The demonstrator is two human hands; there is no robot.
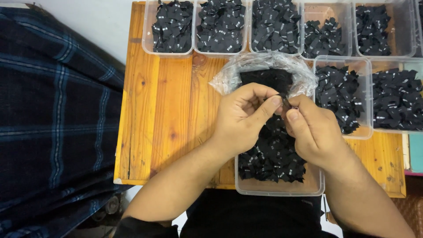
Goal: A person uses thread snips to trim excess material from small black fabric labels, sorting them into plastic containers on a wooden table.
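**Two hands pinch one black label above the near tub**

We look down on a wooden desk (163,110). Our left hand (241,119) and right hand (313,132) meet above the near tub (278,187), which is a clear plastic box partly full of small black labels. Both hands are closed narrow, thumb against finger, and together they hold one small black label (284,102) between the fingertips. This label is in the air, just over the near tub and just before a clear plastic bag (264,68).

The bag is open and lies behind the hands. It has dark labels inside and touches the boxes around it.

We count eight clear tubs in all. Five stand in the far row (220,26) along the back edge of the desk, side by side and touching. Two more (365,94) stand at the right, behind the right hand, and reach to the right edge of the view. The eighth is the near one, and it hangs a little over the front edge of the desk. All hold black labels, too many to count.

Open room is at the left: the bare wood runs from the left hand to the left edge of the desk. Beside that edge hangs a dark checked cloth (57,123).
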